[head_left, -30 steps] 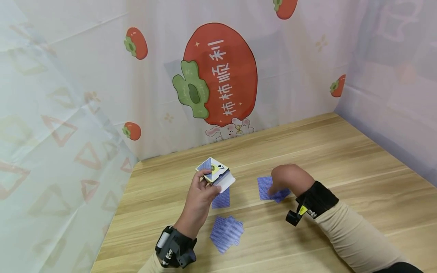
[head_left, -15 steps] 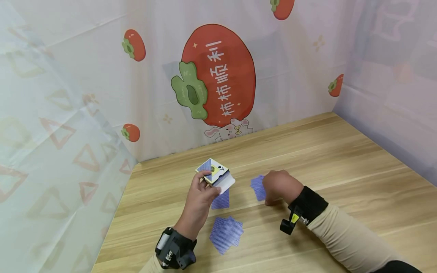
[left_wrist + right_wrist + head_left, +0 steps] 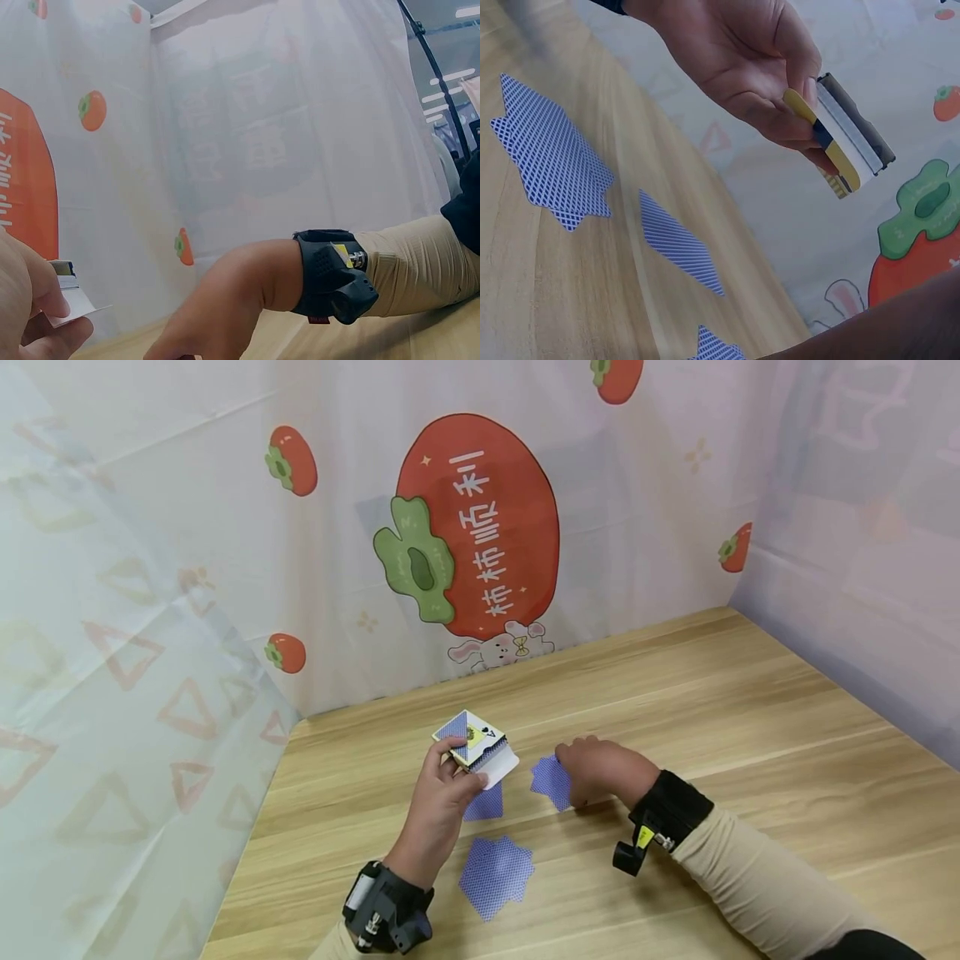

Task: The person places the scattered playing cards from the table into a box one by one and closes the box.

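Note:
In the head view my left hand holds a playing-card box above the table, its printed ace face up. The box's white flap hangs open toward me; in the right wrist view, white edges show in the box's open end. My right hand is low over the table, thumb and fingers curled at the right side of a fanned pile of blue-backed playing cards, partly covering it. Behind the left hand lies a squared blue card stack, partly hidden. Nearer me is another fanned card pile.
The wooden table meets a white printed cloth with a large red persimmon at the back. More cloth hangs on the left and right sides. Each wrist wears a black camera band.
My right hand has moved left, and the fanned cards at it have shifted left too, closer to the squared stack. The left hand keeps holding the box in nearly the same place.

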### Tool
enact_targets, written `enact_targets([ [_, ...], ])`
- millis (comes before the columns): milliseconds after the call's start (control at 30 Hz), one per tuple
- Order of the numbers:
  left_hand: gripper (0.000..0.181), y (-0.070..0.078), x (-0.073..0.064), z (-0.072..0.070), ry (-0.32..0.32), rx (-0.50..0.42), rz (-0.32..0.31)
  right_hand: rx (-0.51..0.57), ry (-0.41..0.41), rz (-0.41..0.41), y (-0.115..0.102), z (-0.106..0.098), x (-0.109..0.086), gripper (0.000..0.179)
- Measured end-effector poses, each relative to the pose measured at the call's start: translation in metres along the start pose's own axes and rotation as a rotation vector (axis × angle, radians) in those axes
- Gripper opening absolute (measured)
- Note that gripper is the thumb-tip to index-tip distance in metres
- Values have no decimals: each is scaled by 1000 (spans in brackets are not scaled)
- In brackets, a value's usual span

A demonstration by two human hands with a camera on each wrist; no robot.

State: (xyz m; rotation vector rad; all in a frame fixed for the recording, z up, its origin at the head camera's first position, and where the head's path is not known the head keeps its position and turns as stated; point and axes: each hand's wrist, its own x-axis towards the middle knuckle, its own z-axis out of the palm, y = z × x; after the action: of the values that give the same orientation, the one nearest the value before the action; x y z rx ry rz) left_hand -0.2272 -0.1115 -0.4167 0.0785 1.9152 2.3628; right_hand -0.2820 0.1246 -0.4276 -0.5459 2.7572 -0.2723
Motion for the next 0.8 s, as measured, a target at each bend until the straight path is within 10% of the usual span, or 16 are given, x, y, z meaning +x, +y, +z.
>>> enact_targets([
  [800, 63, -2, 1, 0, -12, 0, 3, 68, 28, -12, -9, 5, 5, 69],
])
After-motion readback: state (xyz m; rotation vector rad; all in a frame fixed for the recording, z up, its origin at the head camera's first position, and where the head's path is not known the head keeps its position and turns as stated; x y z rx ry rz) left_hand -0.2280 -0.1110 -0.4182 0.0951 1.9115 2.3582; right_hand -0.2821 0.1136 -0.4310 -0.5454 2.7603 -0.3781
